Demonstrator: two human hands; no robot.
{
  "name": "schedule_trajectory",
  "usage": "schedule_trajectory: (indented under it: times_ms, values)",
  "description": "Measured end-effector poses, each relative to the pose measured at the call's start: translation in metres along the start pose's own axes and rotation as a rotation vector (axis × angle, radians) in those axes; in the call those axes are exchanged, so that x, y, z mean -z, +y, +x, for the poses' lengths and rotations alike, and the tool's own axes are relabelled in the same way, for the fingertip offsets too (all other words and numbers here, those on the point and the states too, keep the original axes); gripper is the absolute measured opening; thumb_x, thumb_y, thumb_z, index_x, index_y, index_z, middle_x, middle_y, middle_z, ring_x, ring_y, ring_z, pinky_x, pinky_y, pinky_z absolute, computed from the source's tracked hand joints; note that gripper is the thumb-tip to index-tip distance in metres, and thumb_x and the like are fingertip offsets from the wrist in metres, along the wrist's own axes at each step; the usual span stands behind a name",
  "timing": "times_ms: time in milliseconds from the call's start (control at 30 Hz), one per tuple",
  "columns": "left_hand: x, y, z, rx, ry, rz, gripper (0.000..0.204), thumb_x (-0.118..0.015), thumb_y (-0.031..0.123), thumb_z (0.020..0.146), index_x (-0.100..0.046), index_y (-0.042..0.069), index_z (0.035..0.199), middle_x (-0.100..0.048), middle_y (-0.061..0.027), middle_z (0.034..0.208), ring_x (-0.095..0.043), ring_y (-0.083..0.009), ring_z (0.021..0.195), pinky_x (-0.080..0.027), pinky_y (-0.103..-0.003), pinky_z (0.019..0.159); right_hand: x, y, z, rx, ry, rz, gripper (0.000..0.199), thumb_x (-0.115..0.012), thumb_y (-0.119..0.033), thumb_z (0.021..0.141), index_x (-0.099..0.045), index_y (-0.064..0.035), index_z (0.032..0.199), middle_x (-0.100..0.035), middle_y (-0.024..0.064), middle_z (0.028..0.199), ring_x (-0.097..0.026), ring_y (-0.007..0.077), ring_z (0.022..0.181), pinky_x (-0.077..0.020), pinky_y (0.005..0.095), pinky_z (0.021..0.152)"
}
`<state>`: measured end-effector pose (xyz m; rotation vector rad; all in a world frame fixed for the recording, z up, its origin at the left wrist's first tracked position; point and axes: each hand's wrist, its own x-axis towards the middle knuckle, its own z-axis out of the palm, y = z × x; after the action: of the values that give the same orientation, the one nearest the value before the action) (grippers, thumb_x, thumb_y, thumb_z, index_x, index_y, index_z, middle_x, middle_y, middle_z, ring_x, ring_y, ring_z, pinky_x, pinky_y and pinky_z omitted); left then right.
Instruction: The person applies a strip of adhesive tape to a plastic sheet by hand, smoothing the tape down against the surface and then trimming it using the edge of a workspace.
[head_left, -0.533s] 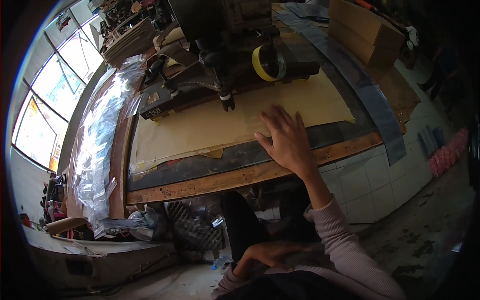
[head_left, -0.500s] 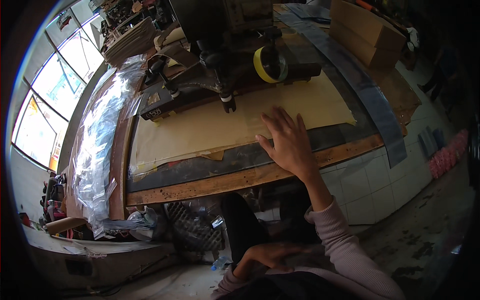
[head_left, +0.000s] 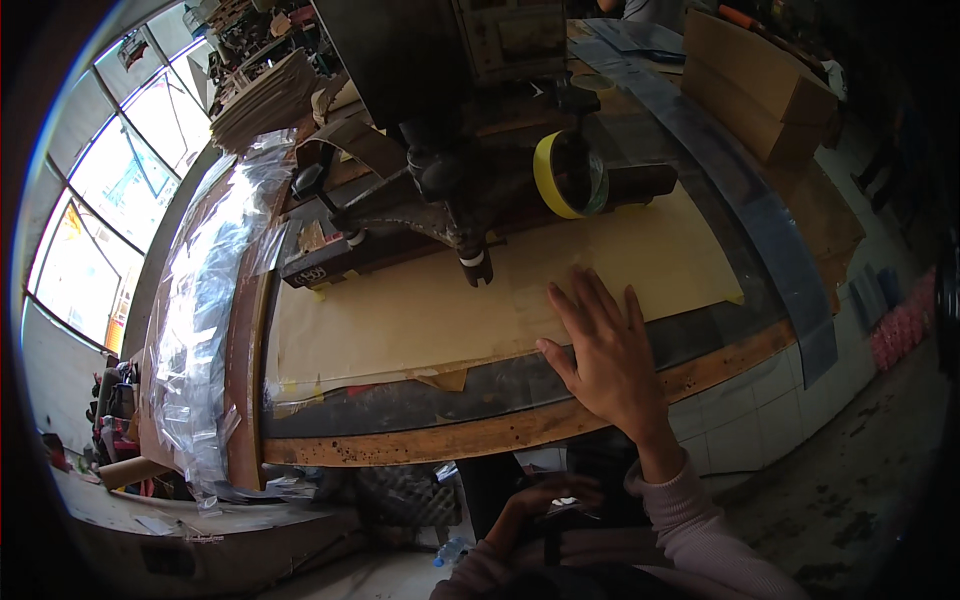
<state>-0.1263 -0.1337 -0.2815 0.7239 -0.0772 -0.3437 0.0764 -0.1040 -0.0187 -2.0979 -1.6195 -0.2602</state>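
I see crinkly clear plastic (head_left: 200,330) lying left of the big tan sheet (head_left: 480,300). My left hand (head_left: 545,500) is low, below the sheet, curled on something dark, I think. My right hand (head_left: 608,350) lies flat, fingers spread, on the sheet's near edge. Yellow tape (head_left: 560,172) stands behind it.

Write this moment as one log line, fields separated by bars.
right hand: flat, fingers spread, on tan sheet | left hand: low, below bench edge | machine behind sheet

Left hand (head_left: 545,500) grasp unclear; machine (head_left: 440,60) top cropped
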Motion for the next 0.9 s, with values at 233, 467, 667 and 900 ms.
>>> schedule_trajectory:
  times_ms: [233,467,667,900]
  values:
    - [0.064,-0.031,-0.007,-0.126,0.271,-0.322,0.049,-0.054,0.024,0.092,-0.041,-0.001,0.132,-0.051,-0.0181,0.129,-0.049,-0.0289,0.123,-0.041,-0.042,0.102,-0.002,-0.001,-0.002,-0.014,0.009,0.009,0.055,-0.058,-0.042,0.089,-0.05,-0.0073,0.131,-0.045,0.0208,0.136,-0.041,0.0304,0.131,-0.0289,0.0566,0.107]
    - [0.097,-0.069,-0.014,-0.156,0.985,0.415,0.044,-0.058,0.013,0.084,-0.05,-0.001,0.124,-0.059,-0.016,0.12,-0.055,-0.0264,0.115,-0.044,-0.04,0.099,0.0,-0.002,-0.002,-0.008,0.038,0.046,0.052,-0.06,-0.039,0.088,-0.053,-0.005,0.126,-0.047,0.0204,0.134,-0.042,0.0302,0.129,-0.0305,0.0546,0.107]
    - [0.084,-0.072,-0.004,-0.093,1.168,0.498,0.047,-0.066,-0.006,0.069,-0.061,-0.001,0.115,-0.064,-0.0153,0.114,-0.061,-0.0242,0.107,-0.047,-0.035,0.095,0.002,-0.001,-0.005,-0.042,0.015,0.076,0.051,-0.058,-0.038,0.09,-0.051,-0.0076,0.13,-0.046,0.0198,0.137,-0.041,0.0316,0.131,-0.0287,0.0529,0.108]
    - [0.08,-0.073,-0.002,-0.011,1.111,0.693,0.046,-0.065,-0.005,0.07,-0.061,-0.001,0.115,-0.064,-0.0154,0.114,-0.061,-0.0244,0.107,-0.047,-0.035,0.094,0.002,-0.002,-0.005,-0.04,0.02,0.086,0.051,-0.058,-0.038,0.09,-0.051,-0.0065,0.129,-0.046,0.0198,0.136,-0.04,0.0312,0.131,-0.0292,0.0525,0.108]
